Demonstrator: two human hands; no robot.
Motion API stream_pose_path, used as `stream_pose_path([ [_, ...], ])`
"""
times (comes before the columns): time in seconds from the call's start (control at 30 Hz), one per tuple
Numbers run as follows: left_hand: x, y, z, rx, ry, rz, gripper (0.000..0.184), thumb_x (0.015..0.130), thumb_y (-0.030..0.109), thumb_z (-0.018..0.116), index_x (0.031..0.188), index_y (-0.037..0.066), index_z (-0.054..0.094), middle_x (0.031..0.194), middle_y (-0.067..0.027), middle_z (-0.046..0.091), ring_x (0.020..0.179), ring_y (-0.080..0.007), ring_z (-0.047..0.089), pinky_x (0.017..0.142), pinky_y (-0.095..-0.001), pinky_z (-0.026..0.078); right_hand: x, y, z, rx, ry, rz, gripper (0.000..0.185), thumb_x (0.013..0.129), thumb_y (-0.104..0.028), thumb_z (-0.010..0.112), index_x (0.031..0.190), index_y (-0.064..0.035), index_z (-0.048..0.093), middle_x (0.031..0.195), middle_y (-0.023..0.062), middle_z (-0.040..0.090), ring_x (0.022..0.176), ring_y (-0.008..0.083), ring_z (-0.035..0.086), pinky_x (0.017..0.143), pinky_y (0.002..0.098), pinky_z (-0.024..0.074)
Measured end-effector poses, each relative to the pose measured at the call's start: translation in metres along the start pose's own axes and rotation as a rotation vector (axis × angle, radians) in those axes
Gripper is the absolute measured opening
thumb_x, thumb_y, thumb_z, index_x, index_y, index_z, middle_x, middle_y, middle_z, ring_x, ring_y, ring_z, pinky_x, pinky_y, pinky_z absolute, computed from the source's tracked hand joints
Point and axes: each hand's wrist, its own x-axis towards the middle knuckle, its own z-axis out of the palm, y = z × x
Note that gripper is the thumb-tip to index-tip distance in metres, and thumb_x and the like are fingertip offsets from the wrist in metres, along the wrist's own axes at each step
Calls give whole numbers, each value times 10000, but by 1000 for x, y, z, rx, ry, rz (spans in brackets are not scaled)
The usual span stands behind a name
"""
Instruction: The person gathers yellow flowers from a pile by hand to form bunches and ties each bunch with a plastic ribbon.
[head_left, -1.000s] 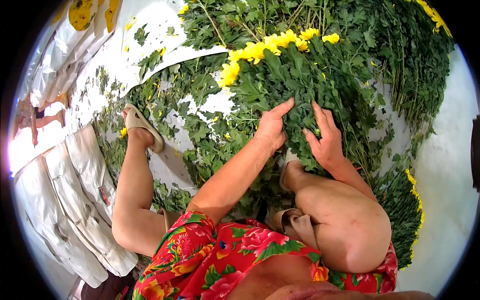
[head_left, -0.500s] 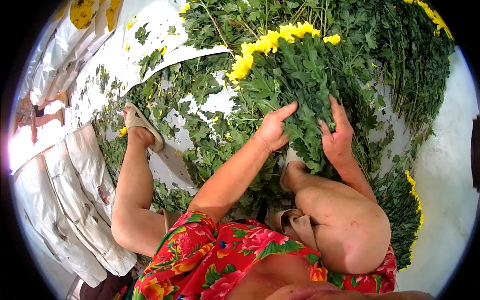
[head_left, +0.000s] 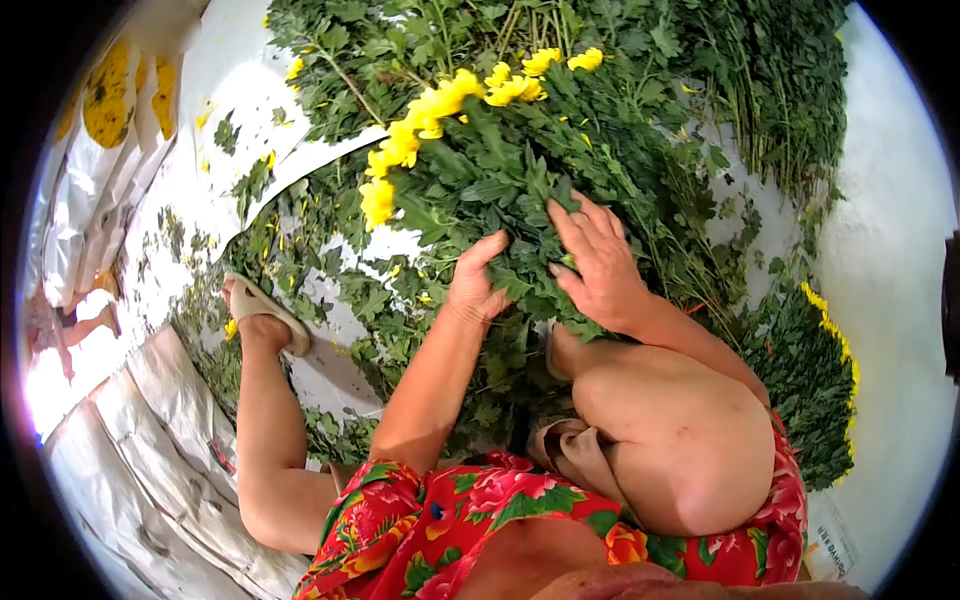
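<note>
A leafy bunch of yellow chrysanthemums point(head_left: 490, 190) lies tilted across my front, its blooms in an uneven row at the upper left. My left hand point(head_left: 478, 282) grips its lower left side, thumb on top and the other fingers hidden under the leaves. Against the right side of the same bunch rests my right hand point(head_left: 600, 268), its fingers stretched out over the foliage. The stem ends below my hands are covered by leaves.
More cut chrysanthemum stems point(head_left: 770, 100) are heaped at the upper right. Another bunch with a yellow edge point(head_left: 800, 390) lies at my right. Loose leaves point(head_left: 390, 320) litter the white sheet between my feet. White folded sheeting point(head_left: 150, 440) lies at the left.
The bunch and both hands have shifted left in view, and more blooms show in its row. My right hand now lies flatter on the leaves. The view itself has also moved.
</note>
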Motion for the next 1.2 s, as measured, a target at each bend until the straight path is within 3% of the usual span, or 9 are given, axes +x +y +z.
stream_pose_path([
  [0.23, 2, -2, -9, 107, 31, 65, 576, 830, 134, 654, 1375, 32, 496, 1330, -122, 585, 1199, -295, 579, 1040, -449, 463, 14, -6, 7, -146, -106, -30, 752, 777, -172, 720, 1422, 32, 391, 1524, 207, 248, 1456, 396, 158, 1152, 568, 174],
  [0.37, 5, -4, -10, 115, 190, 127, 490, 879, 190, 655, 1322, 15, 537, 1304, -128, 601, 1159, -290, 600, 1015, -455, 481, 21, 28, 8, 132, -115, -176, 635, 844, -267, 685, 1384, -8, 476, 1514, 212, 321, 1419, 383, 278, 1149, 537, 237],
  [0.47, -3, 2, -8, 105, 238, 117, 487, 912, 263, 621, 1319, 9, 533, 1298, -147, 603, 1146, -315, 606, 1006, -473, 484, 38, 96, -17, 241, 304, 189, 444, 893, -174, 593, 1296, -2, 523, 1364, 205, 496, 1285, 353, 452, 1098, 430, 348],
  [0.53, -3, 7, -9, 74, 272, 153, 492, 915, 270, 621, 1324, 11, 529, 1302, -152, 599, 1149, -323, 602, 1011, -481, 479, 17, 198, 10, -544, 466, 270, 611, 952, -241, 597, 1475, -58, 341, 1354, 210, 489, 1254, 372, 457, 1069, 463, 358],
  [0.57, -3, 9, -10, 47, 301, 182, 497, 918, 277, 621, 1329, 13, 525, 1306, -157, 595, 1152, -331, 598, 1015, -489, 473, 12, 214, 8, -477, 214, 568, 689, 962, -300, 611, 1525, -95, 272, 1399, 223, 477, 1202, 385, 503, 1026, 487, 398],
  [0.63, 7, 10, -25, -30, 226, 264, 604, 911, 417, 651, 1366, 48, 501, 1341, -151, 570, 1194, -340, 562, 1044, -515, 436, -7, 250, 13, -262, 189, 517, 599, 983, -249, 603, 1512, -139, 346, 1262, 232, 610, 862, 322, 628, 795, 443, 515],
  [0.9, 5, 17, -9, 112, 138, 215, 1110, 662, 791, 648, 1478, 97, 357, 1461, -141, 450, 1300, -340, 475, 1085, -547, 395, 13, 35, -42, -38, 478, -15, 377, 893, -46, 595, 1267, -82, 618, 810, 90, 576, 654, 239, 540, 626, 372, 486],
  [1.17, -1, 14, -25, 213, 62, 244, 927, 717, 520, 827, 1415, 63, 422, 1318, -94, 575, 1187, -253, 578, 1020, -433, 493, 8, -13, -2, -25, 88, -169, 597, 722, 36, 624, 1300, -115, 621, 806, 77, 483, 697, 274, 544, 603, 368, 487],
  [1.2, -5, 10, -24, 144, -23, 317, 457, 884, 274, 684, 1258, 40, 565, 1194, -113, 650, 1076, -259, 644, 971, -413, 529, 10, -15, -2, -41, 74, -236, 590, 713, -3, 644, 1292, -114, 623, 814, 71, 496, 705, 263, 555, 611, 365, 491],
])
